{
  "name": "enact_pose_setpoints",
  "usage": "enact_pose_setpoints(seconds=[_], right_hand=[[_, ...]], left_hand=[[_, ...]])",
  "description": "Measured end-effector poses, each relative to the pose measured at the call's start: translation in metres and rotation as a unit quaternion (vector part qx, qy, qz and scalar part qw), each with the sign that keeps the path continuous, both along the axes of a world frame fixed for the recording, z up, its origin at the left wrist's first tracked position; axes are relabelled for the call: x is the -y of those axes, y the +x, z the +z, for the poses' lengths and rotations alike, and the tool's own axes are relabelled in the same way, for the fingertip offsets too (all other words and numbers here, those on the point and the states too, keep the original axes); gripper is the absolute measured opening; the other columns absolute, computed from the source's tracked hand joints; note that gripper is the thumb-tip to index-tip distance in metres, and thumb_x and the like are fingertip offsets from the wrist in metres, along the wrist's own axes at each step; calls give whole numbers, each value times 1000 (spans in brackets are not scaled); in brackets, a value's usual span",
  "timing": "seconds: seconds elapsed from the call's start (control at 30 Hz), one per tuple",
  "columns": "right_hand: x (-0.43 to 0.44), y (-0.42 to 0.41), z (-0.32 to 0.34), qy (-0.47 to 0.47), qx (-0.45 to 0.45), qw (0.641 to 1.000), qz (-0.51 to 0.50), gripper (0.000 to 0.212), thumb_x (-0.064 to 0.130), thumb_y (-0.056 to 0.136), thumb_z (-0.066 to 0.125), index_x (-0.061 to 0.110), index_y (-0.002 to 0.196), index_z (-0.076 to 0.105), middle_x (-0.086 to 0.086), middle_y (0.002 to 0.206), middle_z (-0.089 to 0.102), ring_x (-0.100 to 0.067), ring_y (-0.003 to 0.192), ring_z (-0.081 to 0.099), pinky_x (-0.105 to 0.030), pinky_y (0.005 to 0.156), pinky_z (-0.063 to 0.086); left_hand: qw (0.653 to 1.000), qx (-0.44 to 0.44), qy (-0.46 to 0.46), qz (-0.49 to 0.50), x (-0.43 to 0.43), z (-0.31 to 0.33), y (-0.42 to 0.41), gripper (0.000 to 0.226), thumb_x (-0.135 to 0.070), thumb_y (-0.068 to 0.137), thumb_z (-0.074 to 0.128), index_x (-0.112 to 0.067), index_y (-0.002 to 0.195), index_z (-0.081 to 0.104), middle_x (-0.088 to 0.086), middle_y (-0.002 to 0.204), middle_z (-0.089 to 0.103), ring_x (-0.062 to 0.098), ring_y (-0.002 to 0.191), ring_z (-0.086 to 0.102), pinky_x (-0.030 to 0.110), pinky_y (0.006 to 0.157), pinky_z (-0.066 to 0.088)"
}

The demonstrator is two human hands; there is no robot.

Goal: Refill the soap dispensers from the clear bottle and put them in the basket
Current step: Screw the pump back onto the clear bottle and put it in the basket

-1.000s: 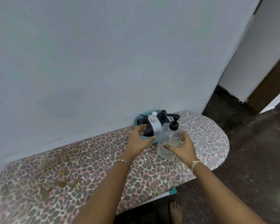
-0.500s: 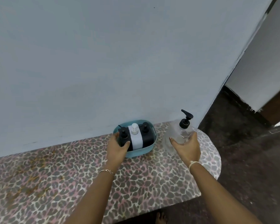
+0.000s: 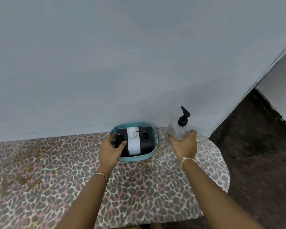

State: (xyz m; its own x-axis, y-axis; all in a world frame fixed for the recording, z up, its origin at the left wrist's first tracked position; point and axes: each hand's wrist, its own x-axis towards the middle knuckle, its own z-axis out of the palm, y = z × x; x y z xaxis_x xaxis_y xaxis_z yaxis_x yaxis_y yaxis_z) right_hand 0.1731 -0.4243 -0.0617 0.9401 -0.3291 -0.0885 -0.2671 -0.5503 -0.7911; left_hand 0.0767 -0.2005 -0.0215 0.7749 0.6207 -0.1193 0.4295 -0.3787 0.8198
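Note:
A teal basket stands against the wall on the leopard-print table. Inside it are three soap dispensers: a black one with a black pump on the left, a white one in the middle and a black one on the right. My left hand grips the left black dispenser at the basket's near-left rim. The clear bottle with a black pump stands upright to the right of the basket. My right hand is wrapped around its lower body.
The leopard-print table ends in a rounded edge on the right, close behind the clear bottle. A plain grey wall runs right behind the basket. Dark floor and a doorway lie to the right.
The basket and my left hand sit further left in view than a second ago. The clear bottle has moved right, away from the basket, still in my right hand.

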Motion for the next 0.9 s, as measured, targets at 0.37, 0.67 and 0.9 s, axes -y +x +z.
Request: enact_pose_setpoints(seconds=[0.37,0.67,0.9], right_hand=[[-12,15,-5,-20,-18,1000,-13,69,59,59,77,16,101,42,1,96,56,-25,87,60,-40,71,53],[-13,6,-10,-54,-13,998,-26,75,56,57,81,12,104,42,-6,99,57,-31,91,60,-42,70,52],[-14,9,-7,-60,-10,998,-23,76,58,56,80,12,103,42,-4,97,57,-29,89,60,-40,71,52]], left_hand=[[999,-12,-7,51,-3,-13,12,42,-21,84,72,-7,123,62,7,118,67,19,108,63,25,86,46],[998,-20,-4,55,-2,-18,12,37,-21,85,72,-7,118,63,8,114,68,19,103,64,24,84,46],[998,-10,4,59,-3,-18,14,36,-21,85,72,-6,116,63,9,113,68,21,103,64,25,84,47]])
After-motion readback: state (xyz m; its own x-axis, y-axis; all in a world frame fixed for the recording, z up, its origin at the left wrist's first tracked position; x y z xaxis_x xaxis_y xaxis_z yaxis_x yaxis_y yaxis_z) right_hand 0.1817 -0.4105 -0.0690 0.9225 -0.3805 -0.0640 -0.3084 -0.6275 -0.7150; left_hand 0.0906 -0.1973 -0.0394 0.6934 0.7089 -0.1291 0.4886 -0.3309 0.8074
